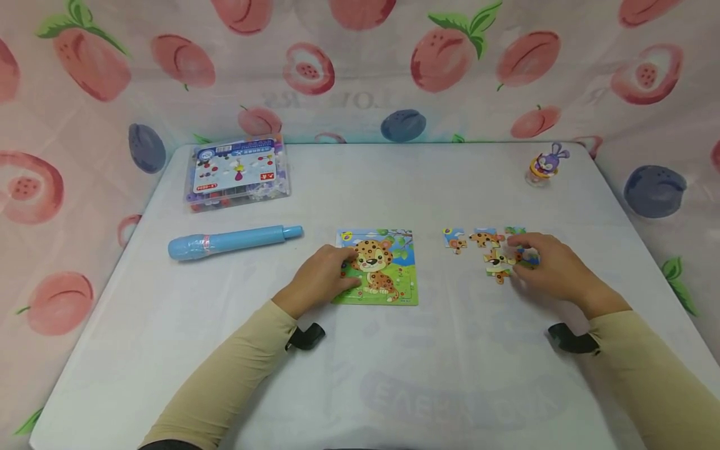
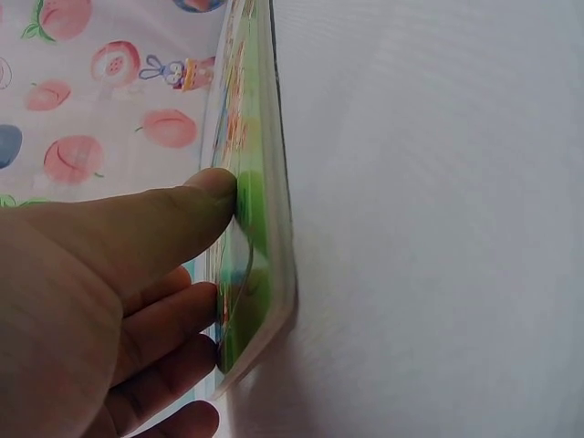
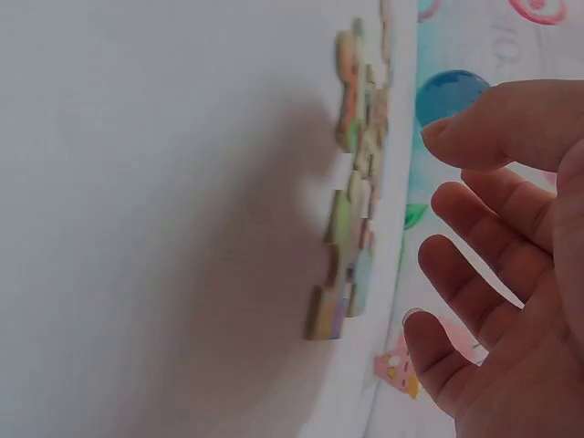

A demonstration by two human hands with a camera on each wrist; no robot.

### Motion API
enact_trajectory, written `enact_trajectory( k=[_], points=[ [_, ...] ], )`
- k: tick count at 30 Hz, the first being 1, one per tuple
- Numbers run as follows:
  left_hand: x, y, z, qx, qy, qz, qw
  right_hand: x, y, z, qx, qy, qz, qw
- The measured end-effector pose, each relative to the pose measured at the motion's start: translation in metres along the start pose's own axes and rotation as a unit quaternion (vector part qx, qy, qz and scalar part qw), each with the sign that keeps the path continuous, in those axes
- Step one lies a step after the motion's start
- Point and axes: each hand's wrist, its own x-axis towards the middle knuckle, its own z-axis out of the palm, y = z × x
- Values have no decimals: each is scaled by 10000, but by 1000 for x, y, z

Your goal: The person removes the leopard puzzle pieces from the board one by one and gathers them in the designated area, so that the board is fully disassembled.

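Note:
A square puzzle board [image 1: 394,275] with a spotted leopard cub on green and blue lies flat at the middle of the table. My left hand [image 1: 323,275] rests on its left side, thumb and fingertips touching the picture face; in the left wrist view the thumb [image 2: 201,196] presses near the board's edge. To the right lie several loose puzzle pieces [image 1: 497,259], some butted together and one [image 1: 454,242] set apart on the left. My right hand [image 1: 554,265] hovers over their right end, fingers loosely bent. The right wrist view shows a gap between this hand and the pieces [image 3: 347,100].
A light blue wand-like tube [image 1: 236,242] lies left of the board. Behind it sits a clear plastic box [image 1: 236,172] of small colourful parts. A purple rabbit figure [image 1: 545,165] stands at the back right. Fruit-patterned cloth [image 1: 360,62] hangs behind the white table [image 1: 394,375].

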Motion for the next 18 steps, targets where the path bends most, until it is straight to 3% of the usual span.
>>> enact_trajectory(
  k=[5, 12, 18],
  points=[
    [0, -1, -1, -59, -24, -17, 10000, 2, -3, -2, -15, 168, -182, 9997],
    [-1, -4, 0, -87, -13, 80, 9999, 7, -14, 2, 139, 7, -180, 9997],
    [-2, -7, 1, -138, -25, 133, 9998, 12, -28, 8, 405, 13, -635, 9972]
  ],
)
